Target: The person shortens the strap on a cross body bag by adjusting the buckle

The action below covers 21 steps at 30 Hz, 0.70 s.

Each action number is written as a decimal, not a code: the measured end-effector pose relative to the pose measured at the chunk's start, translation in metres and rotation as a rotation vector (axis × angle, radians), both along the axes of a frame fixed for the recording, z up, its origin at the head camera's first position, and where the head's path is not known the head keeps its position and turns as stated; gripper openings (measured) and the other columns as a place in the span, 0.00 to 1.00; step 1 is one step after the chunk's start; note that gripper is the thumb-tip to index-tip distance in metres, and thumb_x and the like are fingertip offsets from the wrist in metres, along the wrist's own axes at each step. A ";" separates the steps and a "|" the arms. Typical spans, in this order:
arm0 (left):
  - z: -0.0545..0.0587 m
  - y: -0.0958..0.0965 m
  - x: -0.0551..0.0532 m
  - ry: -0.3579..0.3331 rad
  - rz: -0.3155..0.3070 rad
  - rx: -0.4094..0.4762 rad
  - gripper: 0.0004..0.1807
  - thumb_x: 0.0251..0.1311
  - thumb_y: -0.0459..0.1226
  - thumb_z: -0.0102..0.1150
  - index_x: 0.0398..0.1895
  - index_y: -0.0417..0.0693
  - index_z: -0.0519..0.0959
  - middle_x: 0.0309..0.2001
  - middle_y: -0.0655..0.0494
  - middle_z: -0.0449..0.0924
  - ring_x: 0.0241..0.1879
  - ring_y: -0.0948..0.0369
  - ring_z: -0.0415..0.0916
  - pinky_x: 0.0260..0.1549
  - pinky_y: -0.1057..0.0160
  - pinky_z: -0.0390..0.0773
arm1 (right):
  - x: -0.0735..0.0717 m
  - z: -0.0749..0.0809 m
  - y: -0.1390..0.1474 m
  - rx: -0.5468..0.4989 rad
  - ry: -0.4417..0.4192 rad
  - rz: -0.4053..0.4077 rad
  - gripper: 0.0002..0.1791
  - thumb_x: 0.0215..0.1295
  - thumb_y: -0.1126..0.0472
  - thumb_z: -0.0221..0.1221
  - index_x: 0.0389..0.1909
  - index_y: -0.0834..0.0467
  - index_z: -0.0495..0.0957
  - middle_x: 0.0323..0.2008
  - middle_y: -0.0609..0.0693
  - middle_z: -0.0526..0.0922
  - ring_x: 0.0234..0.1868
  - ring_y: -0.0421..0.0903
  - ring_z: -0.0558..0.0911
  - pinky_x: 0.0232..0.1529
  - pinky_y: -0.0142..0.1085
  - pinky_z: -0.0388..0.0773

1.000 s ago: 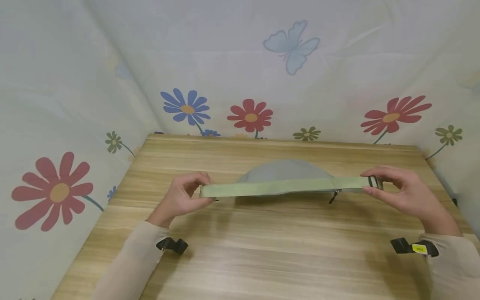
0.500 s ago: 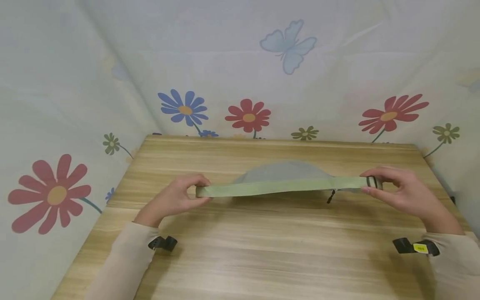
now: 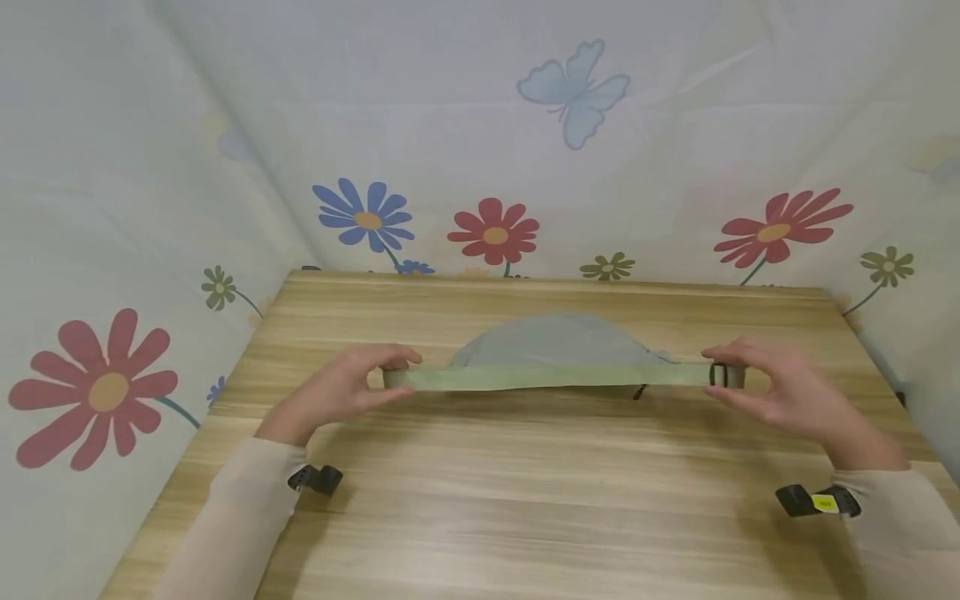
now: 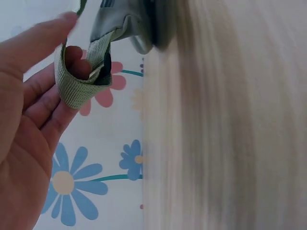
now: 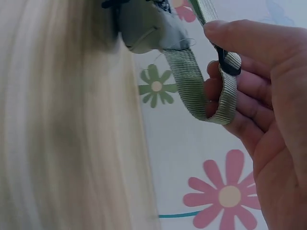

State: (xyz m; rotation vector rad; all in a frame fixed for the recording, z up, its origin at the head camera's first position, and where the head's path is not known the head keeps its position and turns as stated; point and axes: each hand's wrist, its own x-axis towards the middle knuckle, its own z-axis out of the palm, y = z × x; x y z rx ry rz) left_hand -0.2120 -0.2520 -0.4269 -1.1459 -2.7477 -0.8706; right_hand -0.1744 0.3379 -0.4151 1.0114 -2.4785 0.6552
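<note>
A grey-green waist bag [image 3: 555, 342] is held up over the table, its pale green webbing strap [image 3: 525, 377] stretched across its near side. My left hand [image 3: 345, 383] pinches the strap's left end; in the left wrist view the webbing loop [image 4: 76, 91] bends round the fingers. At the other end, my right hand [image 3: 787, 392] pinches the strap beside a black slider buckle [image 3: 718, 376]. In the right wrist view the thumb presses the strap above the buckle [image 5: 229, 64], and the loop [image 5: 192, 91] hangs over the fingers. A dark zipper pull [image 3: 640, 392] dangles below the bag.
The wood-grain table [image 3: 525, 500] spreads below both hands. Behind it and at the sides hangs a pale cloth [image 3: 420, 100] printed with flowers and a butterfly. Black wrist cameras [image 3: 315, 479] sit on both sleeves.
Both hands have shifted slightly left with the bag and strap. The right end has dropped a little, so the strap is more level. More of the bag's body shows behind it.
</note>
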 end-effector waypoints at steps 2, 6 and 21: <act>-0.004 -0.001 -0.001 0.020 -0.012 -0.014 0.23 0.59 0.36 0.81 0.58 0.47 0.86 0.53 0.56 0.90 0.48 0.62 0.87 0.50 0.54 0.89 | 0.001 -0.004 -0.001 0.008 -0.011 -0.001 0.32 0.37 0.70 0.85 0.50 0.57 0.88 0.40 0.45 0.91 0.39 0.33 0.83 0.52 0.14 0.73; -0.012 -0.002 -0.002 0.061 -0.038 -0.033 0.19 0.59 0.35 0.81 0.54 0.48 0.88 0.49 0.58 0.91 0.47 0.61 0.88 0.49 0.56 0.90 | 0.001 -0.012 -0.002 0.024 -0.016 0.026 0.27 0.43 0.66 0.85 0.48 0.55 0.89 0.39 0.43 0.91 0.37 0.33 0.82 0.50 0.15 0.74; -0.018 0.003 0.006 -0.050 -0.050 -0.260 0.16 0.68 0.40 0.74 0.57 0.48 0.90 0.50 0.59 0.85 0.49 0.61 0.84 0.53 0.55 0.87 | 0.001 -0.042 -0.010 0.103 -0.037 0.081 0.26 0.43 0.64 0.85 0.48 0.56 0.91 0.43 0.42 0.88 0.40 0.37 0.83 0.44 0.23 0.78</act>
